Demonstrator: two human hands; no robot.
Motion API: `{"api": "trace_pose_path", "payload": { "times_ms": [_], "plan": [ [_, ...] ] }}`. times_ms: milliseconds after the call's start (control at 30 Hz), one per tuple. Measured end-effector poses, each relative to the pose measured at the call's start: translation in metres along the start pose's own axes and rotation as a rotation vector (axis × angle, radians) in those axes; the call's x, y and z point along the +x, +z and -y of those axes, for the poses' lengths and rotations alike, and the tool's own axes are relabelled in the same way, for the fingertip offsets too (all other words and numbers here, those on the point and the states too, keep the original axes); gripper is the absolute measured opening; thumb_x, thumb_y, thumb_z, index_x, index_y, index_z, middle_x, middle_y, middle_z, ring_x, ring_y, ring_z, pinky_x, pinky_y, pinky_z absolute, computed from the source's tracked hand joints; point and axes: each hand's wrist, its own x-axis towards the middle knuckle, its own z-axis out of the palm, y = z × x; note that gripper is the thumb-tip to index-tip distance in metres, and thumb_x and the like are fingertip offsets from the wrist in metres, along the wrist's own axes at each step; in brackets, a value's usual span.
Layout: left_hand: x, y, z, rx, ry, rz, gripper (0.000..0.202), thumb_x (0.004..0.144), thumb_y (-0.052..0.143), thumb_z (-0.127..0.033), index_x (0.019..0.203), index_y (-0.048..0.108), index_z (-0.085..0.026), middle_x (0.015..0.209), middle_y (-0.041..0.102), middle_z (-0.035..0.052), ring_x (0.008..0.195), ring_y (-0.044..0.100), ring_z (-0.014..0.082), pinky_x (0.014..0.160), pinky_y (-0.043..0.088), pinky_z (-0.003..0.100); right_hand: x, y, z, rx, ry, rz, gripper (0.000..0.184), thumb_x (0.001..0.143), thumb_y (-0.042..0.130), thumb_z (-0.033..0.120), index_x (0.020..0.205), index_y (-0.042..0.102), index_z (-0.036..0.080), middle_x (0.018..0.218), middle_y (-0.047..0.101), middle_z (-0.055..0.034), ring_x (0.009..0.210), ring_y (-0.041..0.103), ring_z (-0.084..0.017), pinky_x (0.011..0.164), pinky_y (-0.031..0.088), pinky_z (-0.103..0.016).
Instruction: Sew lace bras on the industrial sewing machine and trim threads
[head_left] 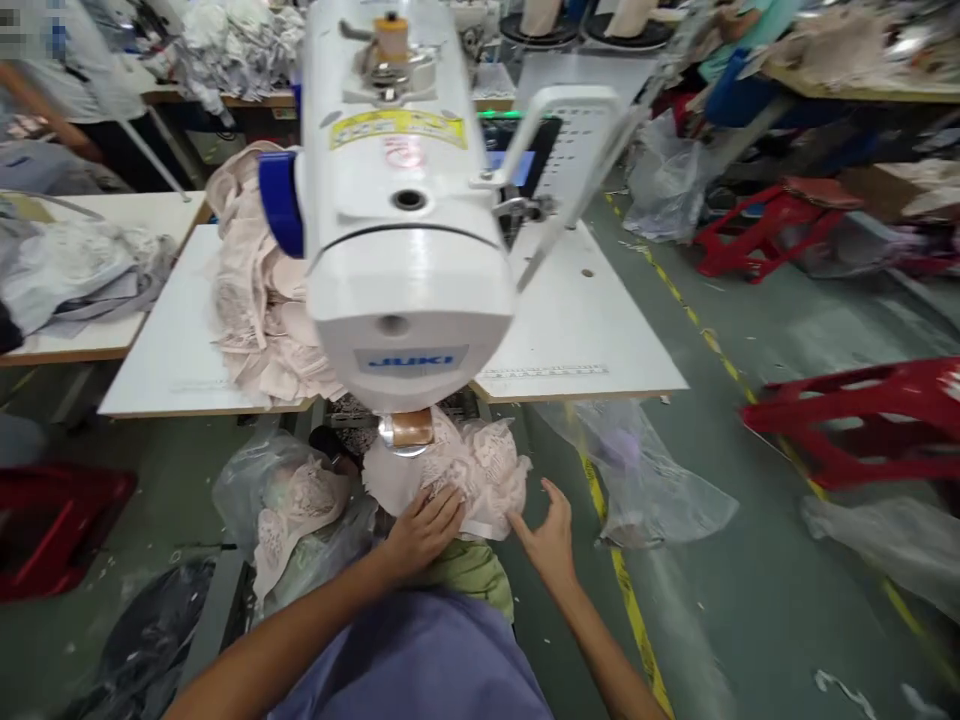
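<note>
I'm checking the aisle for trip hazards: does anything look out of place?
Yes: a red stool lies tipped over at right, and a clear plastic bag sprawls across the yellow floor line.

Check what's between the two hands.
Head view: the pink lace piece spans the gap between left hand and right hand; green cloth just below.
</note>
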Motion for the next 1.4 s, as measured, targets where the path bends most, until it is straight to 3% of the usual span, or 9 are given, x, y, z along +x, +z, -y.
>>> {"api": "trace_pose_path", "payload": {
  "times_ms": [233, 467, 567, 700, 800, 900, 1033, 1233, 1400],
  "plan": [
    [0.023, -0.056, -0.006, -0.02, -0.045, 0.113, 0.022, 0.102, 0.044, -0.023, 0.09, 0.06, -0.015, 0.084, 0.065, 0.005, 0.076, 0.059, 0.0183, 0.065, 0.043, 0.033, -0.039, 0.028, 0.057, -0.118, -0.572, 0.102, 0.07, 0.092, 0.058, 0.044, 0.151, 0.029, 0.019, 0.145, 0.047, -0.0234, 0.136, 0.044, -0.044, 0.11, 0.031, -0.07],
    [0.043, -0.136, 0.003, 0.014, -0.046, -0.07, 0.024, 0.102, 0.043, -0.021, 0.114, 0.063, -0.014, 0.104, 0.068, 0.0079, 0.081, 0.055, 0.017, 0.068, 0.041, 0.033, 0.018, -0.04, 0.09, -0.057, -0.692, 0.015, 0.052, 0.091, 0.047, 0.015, 0.139, 0.054, 0.031, 0.124, 0.068, -0.0091, 0.113, 0.065, -0.029, 0.111, 0.039, -0.055],
    [0.044, -0.128, 0.015, 0.039, -0.115, -0.161, 0.028, 0.101, 0.046, -0.021, 0.125, 0.06, -0.021, 0.126, 0.067, 0.0052, 0.098, 0.059, 0.018, 0.084, 0.044, 0.034, 0.039, -0.049, 0.107, -0.074, -0.726, -0.039, 0.051, 0.088, 0.048, 0.011, 0.132, 0.06, 0.033, 0.125, 0.068, -0.0077, 0.117, 0.064, -0.029, 0.114, 0.034, -0.056],
    [0.02, -0.087, 0.03, -0.115, -0.349, 0.008, 0.038, 0.095, 0.054, -0.022, 0.132, 0.057, -0.016, 0.135, 0.063, 0.0144, 0.119, 0.057, 0.0271, 0.1, 0.045, 0.043, 0.049, -0.012, 0.104, -0.238, -0.673, 0.294, 0.057, 0.09, 0.057, 0.027, 0.146, 0.048, 0.021, 0.144, 0.055, -0.0185, 0.133, 0.051, -0.038, 0.112, 0.032, -0.064],
    [-0.035, -0.069, 0.049, -0.349, -0.598, 0.089, 0.05, 0.093, 0.055, -0.03, 0.142, 0.05, -0.018, 0.148, 0.052, 0.0163, 0.136, 0.048, 0.0277, 0.109, 0.044, 0.044, 0.046, 0.006, 0.092, -0.244, -0.604, 0.398, 0.073, 0.091, 0.063, 0.047, 0.153, 0.035, 0.021, 0.152, 0.045, -0.0218, 0.14, 0.042, -0.042, 0.111, 0.031, -0.07],
    [-0.113, -0.069, 0.075, -0.269, -1.2, 0.164, 0.046, 0.098, 0.038, -0.035, 0.138, 0.053, -0.017, 0.144, 0.055, 0.014, 0.134, 0.049, 0.0271, 0.109, 0.043, 0.04, 0.04, 0.001, 0.091, -0.098, -0.527, 0.312, 0.067, 0.092, 0.062, 0.05, 0.149, 0.038, 0.024, 0.149, 0.046, -0.0194, 0.139, 0.043, -0.039, 0.109, 0.039, -0.064],
    [-0.198, -0.07, 0.097, -0.197, -1.553, 0.362, 0.048, 0.094, 0.037, -0.039, 0.104, 0.064, -0.001, 0.099, 0.07, 0.0273, 0.1, 0.065, 0.0407, 0.078, 0.051, 0.045, 0.034, -0.009, 0.116, 0.161, -0.531, 0.135, 0.037, 0.092, 0.065, 0.032, 0.127, 0.057, 0.024, 0.121, 0.062, -0.0144, 0.118, 0.059, -0.032, 0.096, 0.053, -0.05],
    [-0.224, -0.071, 0.077, -0.268, -1.549, 0.583, 0.039, 0.096, 0.034, -0.038, 0.068, 0.054, -0.019, 0.071, 0.07, 0.0113, 0.068, 0.065, 0.0244, 0.057, 0.035, 0.027, 0.019, 0.008, 0.182, 0.51, -0.756, 0.357, 0.015, 0.091, 0.064, 0.024, 0.106, 0.066, 0.025, 0.096, 0.071, -0.0047, 0.095, 0.067, -0.021, 0.087, 0.054, -0.037],
    [-0.171, -0.11, 0.031, -0.144, -1.338, 0.522, 0.044, 0.098, 0.031, -0.046, 0.066, 0.051, -0.022, 0.064, 0.062, 0.0071, 0.061, 0.059, 0.0226, 0.055, 0.028, 0.03, 0.014, 0.039, 0.229, 0.406, -0.873, 0.68, 0.069, 0.086, 0.071, 0.051, 0.142, 0.049, 0.018, 0.145, 0.056, -0.0131, 0.136, 0.049, -0.023, 0.112, 0.04, -0.035]
  ]
}}
